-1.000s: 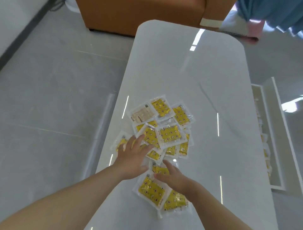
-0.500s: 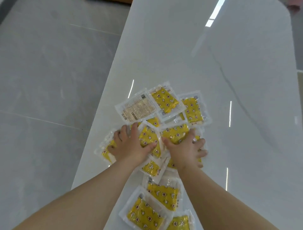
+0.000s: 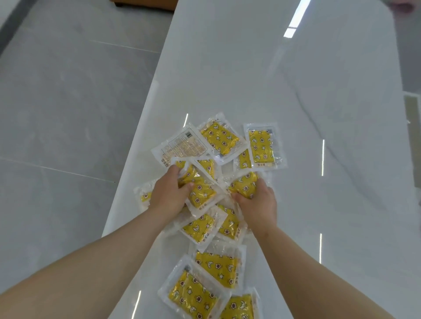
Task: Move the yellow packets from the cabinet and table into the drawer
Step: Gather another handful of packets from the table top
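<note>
Item: clear-edged yellow star-print plastic packets [image 3: 219, 140], heaped on glossy white marble-look table [image 3: 273, 79]. I saw left hand [image 3: 167, 198] gripping a bunch and right hand [image 3: 259, 203] clutching one. Lower layers were hidden and the nearest packets cut off; count perhaps fifteen.

A home's living area, by the look of it: a long, glossy white table [image 3: 296, 68] with faint grey marble veining stands on large polished grey floor tiles [image 3: 68, 91], with orange-brown furniture [image 3: 141, 2] beyond the table's far left corner.
</note>
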